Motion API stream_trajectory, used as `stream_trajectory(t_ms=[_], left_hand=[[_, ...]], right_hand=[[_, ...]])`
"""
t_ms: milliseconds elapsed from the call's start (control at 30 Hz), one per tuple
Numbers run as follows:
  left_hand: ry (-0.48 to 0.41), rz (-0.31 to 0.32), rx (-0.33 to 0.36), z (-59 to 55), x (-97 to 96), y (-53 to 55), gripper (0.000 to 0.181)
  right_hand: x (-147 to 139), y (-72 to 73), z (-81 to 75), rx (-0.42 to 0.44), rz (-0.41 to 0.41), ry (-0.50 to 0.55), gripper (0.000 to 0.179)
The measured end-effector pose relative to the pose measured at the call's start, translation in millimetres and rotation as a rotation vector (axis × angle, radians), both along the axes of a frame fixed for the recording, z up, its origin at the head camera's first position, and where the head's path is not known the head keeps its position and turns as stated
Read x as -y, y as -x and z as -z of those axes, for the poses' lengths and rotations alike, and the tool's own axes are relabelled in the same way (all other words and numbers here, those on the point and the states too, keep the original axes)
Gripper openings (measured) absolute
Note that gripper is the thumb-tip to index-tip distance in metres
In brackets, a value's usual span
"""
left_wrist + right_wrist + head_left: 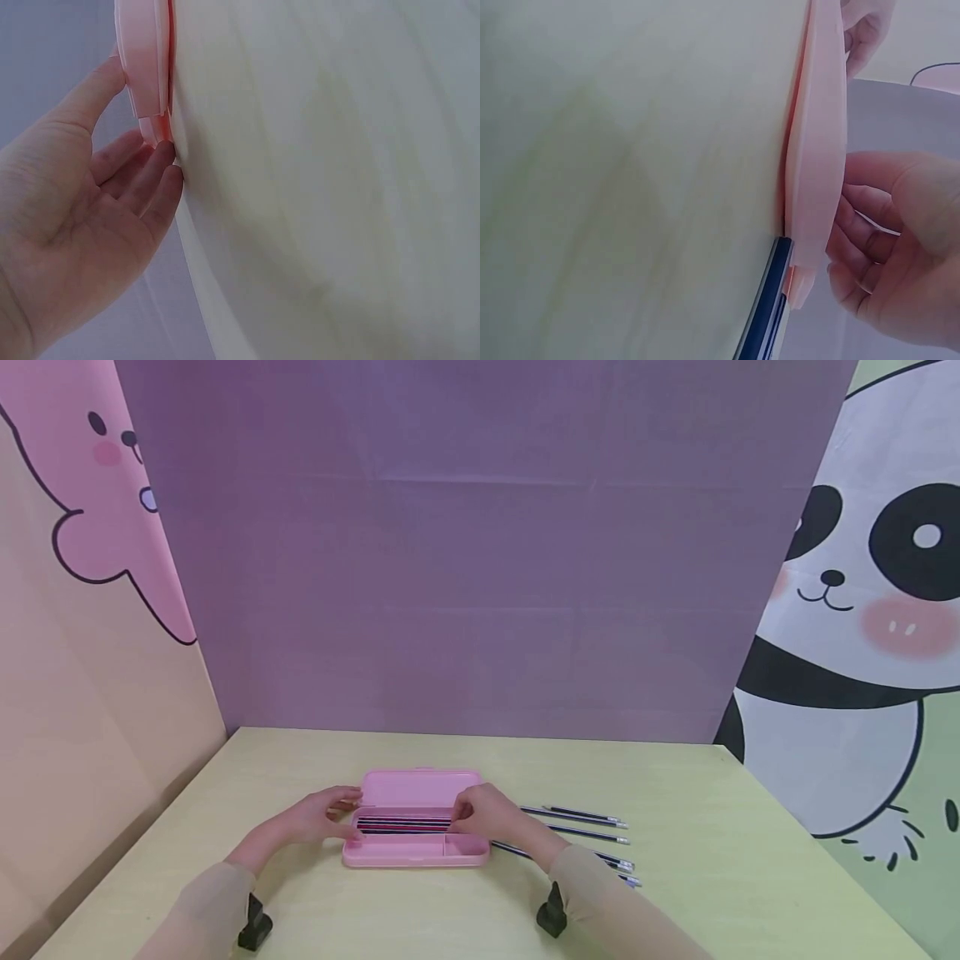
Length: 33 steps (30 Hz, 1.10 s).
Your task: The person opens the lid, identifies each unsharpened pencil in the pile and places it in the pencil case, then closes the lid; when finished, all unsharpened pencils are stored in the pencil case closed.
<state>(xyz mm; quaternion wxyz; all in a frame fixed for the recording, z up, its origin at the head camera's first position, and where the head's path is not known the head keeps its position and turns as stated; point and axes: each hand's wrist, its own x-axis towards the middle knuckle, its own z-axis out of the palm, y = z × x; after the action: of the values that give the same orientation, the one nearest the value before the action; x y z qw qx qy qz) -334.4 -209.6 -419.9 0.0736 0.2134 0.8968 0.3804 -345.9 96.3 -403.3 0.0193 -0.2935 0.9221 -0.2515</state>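
An open pink pencil case [397,852] lies on the table, its lid [420,789] folded back on the far side. Dark striped pencils [401,825] lie lengthwise in its long compartment. My left hand [322,815] holds the case's left end, thumb at the near rim and fingers toward the lid hinge. Over the right part of the compartment, my right hand [487,817] has thumb and fingers bent together at the right ends of the pencils, pinching there. In the right wrist view, the case wall [817,142] partly hides the fingertips.
Several dark pencils [588,833] with white eraser ends lie loose right of the case, some partly under my right forearm. A small divided compartment [467,845] is at the case's near right. A purple panel [480,568] stands behind the table [420,910].
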Motion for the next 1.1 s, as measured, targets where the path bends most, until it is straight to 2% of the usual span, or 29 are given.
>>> stream_trajectory(t_ms=[333, 600, 833, 1100], left_hand=[[0.003, -0.014, 0.011, -1.7, -0.2, -1.5, 0.077], [0.004, 0.001, -0.002, -0.6, -0.2, -0.8, 0.076], [-0.009, -0.011, 0.010, 0.4, 0.1, -0.9, 0.078], [0.014, -0.027, 0.007, -0.4, -0.5, -1.4, 0.077]], right_hand=[[-14, -2.5, -10.9, -0.002, 0.019, 0.051, 0.007], [-28, -4.6, -16.0, -0.019, -0.031, 0.105, 0.013], [-42, -5.1, -15.4, -0.068, -0.049, 0.143, 0.017], [-59, -9.1, -17.4, -0.055, 0.003, 0.138, 0.020]])
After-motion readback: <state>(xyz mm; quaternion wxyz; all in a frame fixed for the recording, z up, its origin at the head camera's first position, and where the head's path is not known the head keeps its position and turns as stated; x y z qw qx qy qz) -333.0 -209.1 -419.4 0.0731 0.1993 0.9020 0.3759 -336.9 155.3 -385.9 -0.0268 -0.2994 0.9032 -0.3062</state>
